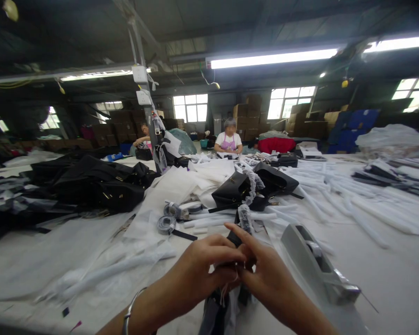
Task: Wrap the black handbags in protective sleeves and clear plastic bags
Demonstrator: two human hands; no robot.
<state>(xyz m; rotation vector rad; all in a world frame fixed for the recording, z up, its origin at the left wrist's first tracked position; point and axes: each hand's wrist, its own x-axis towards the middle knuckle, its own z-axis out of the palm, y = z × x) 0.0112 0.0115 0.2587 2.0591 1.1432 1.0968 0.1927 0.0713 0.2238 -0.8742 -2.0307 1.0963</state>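
Here, hands (230, 272) hold black strap (245, 218) lengthwise, pointing away.

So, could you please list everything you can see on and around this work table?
black strap: one, partly foam-wrapped, held between both hands
tape dispenser: one, grey, right of the hands
black handbags: a pile, far left; two more at centre
white wrapping sheets: many, across the table
tape rolls: two, grey, centre-left
seated workers: two, far end
left hand: bracelet on wrist, gripping strap
right hand: pinching strap
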